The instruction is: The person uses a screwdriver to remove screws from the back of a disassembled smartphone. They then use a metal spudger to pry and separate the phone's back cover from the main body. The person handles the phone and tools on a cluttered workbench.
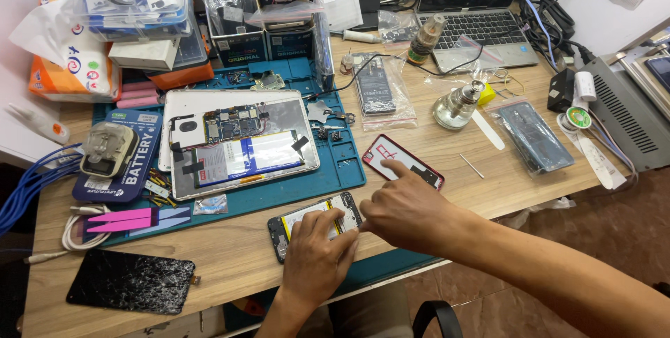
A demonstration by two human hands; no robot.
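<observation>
An opened phone (307,216) lies on its face near the table's front edge, its battery and board showing. My left hand (315,254) rests on it and holds it down with the fingers spread over the lower part. My right hand (405,209) reaches across from the right. Its index finger points out and touches a red-rimmed phone frame (394,158) lying just behind. An opened tablet (237,144) with exposed battery lies on the blue mat (335,170) further back.
A cracked black screen (131,282) lies at front left. A glass bottle (457,104), bagged phones (534,136), a small metal pin (472,166), a laptop (474,10) and a grey box (624,118) fill the right. Parts boxes and tissues (70,66) crowd the back left.
</observation>
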